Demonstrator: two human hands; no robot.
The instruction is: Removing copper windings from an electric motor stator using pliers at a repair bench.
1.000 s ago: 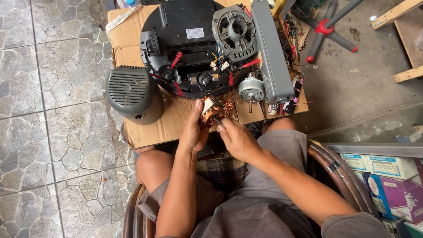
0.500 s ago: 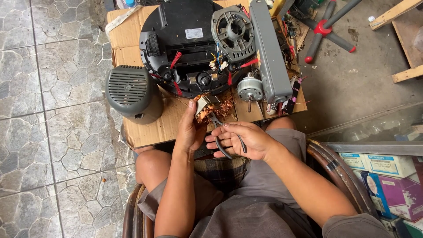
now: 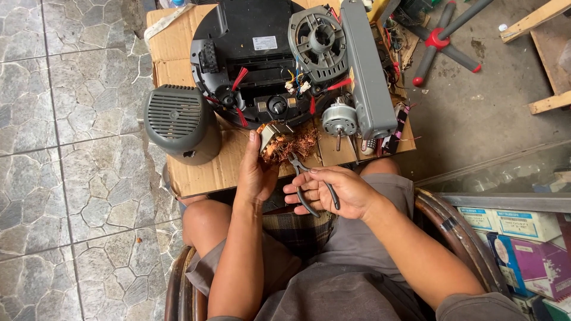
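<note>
Looking down from the head camera, I see my left hand (image 3: 256,172) curled around a motor stator (image 3: 275,139), a metal block with tangled copper winding (image 3: 300,141) spilling off its right side. The left grip is closed on that block, thumb up along its left face, holding it just over the front edge of the cardboard-covered table (image 3: 202,169).

My right hand (image 3: 333,190) sits lower and to the right, its grip wrapped around the dark handles of a pair of pliers (image 3: 306,178). The pliers' long axis runs from my palm up and left, nose aimed at the copper tangle. The stator lies up and left of the right hand, near but apart; the nose looks to be just short of the wire.

I cannot tell whether the plier jaws are parted. The stator's underside is hidden by my left palm. Behind it stand a round black fan base (image 3: 250,53), a grey motor cover (image 3: 175,122) and a small motor (image 3: 339,119).
</note>
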